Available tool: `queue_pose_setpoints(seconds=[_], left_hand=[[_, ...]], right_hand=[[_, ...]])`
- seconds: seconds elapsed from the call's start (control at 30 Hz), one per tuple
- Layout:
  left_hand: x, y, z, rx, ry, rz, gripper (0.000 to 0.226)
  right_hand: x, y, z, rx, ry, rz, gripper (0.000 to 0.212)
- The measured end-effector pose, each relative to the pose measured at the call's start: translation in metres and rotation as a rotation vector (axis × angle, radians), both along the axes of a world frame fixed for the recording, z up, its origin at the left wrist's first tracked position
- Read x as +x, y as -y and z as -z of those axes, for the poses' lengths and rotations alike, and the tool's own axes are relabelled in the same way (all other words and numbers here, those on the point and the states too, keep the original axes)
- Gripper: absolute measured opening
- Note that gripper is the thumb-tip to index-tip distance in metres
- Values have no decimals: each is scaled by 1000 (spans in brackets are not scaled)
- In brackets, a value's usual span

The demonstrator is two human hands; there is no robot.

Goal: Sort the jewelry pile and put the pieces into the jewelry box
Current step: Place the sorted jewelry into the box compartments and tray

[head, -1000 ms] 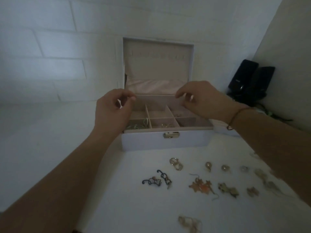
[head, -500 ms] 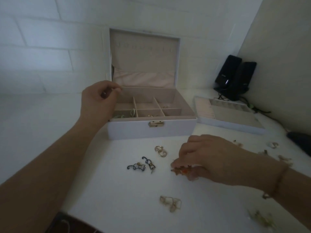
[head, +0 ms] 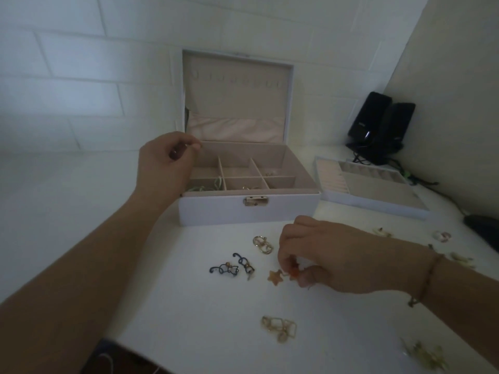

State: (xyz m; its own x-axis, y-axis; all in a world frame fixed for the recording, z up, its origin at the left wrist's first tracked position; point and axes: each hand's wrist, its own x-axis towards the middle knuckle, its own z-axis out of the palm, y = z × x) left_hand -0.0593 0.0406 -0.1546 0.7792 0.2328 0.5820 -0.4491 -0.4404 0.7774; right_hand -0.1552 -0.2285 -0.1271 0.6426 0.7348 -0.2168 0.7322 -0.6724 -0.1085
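Observation:
The white jewelry box [head: 248, 210] stands open in the middle of the table, its lid upright and its pink compartments showing a few pieces. My left hand [head: 164, 168] hovers over the box's left rear corner with fingers pinched together; whether it holds anything is unclear. My right hand [head: 324, 256] is down on the table in front of the box, fingertips pinched on the orange leaf earrings [head: 283, 275]. Loose on the table lie dark blue swirl earrings [head: 235, 267], gold hoop earrings [head: 262, 244] and gold square earrings [head: 279, 327].
The box's removed inner tray [head: 370, 184] lies to the right of it. Two black speakers [head: 380, 128] with cables stand in the back right corner. More small pieces [head: 442, 236] are scattered at the right; a dark object [head: 483, 230] sits at the right edge.
My right hand left the box, came down to the table and pinched the orange leaf earrings. My left hand stayed at the box's left rear corner. The view shifted.

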Motion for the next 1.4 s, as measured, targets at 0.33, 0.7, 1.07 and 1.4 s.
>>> queue_pose_setpoints(seconds=[0.33,0.7,1.07,1.4], left_hand=[[1,0,0,4,2,1,15],[2,0,1,18,-3,-18,10],[3,-1,1,36,25,-20,9],[2,-1,0,27,12,-18,12]], right_hand=[[0,1,-4,-7,97,77,33],[-4,-7,-8,117,-17,116,7],[-1,-15,2,76,14,-7,30],[-4,-18,7,118,6,-73,8]])
